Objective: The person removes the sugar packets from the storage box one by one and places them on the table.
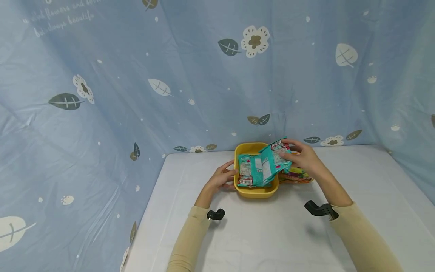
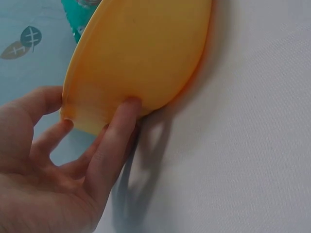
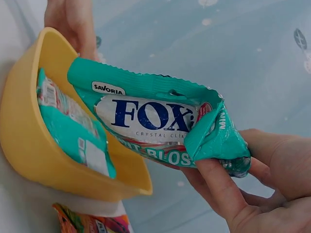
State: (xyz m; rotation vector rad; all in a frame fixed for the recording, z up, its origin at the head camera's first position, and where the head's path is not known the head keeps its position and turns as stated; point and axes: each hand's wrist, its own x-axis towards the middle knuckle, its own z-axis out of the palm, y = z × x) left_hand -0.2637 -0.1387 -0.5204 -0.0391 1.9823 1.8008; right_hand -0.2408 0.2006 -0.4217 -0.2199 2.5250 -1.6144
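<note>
Filling the background, a blue curtain (image 1: 204,75) printed with leaves and flowers. Below, a white-covered desk (image 1: 265,234), bordered by the curtain along the far edge. Near the middle of that far edge, a yellow plastic tub (image 1: 257,195), with white desktop reaching toward the left and right edges and the near side. At the tub's left wall, the left hand (image 1: 221,176), with fingers bent around the rim. Past the right wall, the right hand (image 1: 304,155), pinching one end of a teal Fox's mint packet (image 3: 150,116): directly left of that hand, well apart from the left one, tilted over the tub's right rim, long axis running from the pinch inward over the tub. Inside the tub, a matching teal packet (image 1: 250,172), barcode side up; hard to tell whether touching the held one. On the desk just right of the tub, an orange-and-green packet (image 1: 297,176), partly hidden.
</note>
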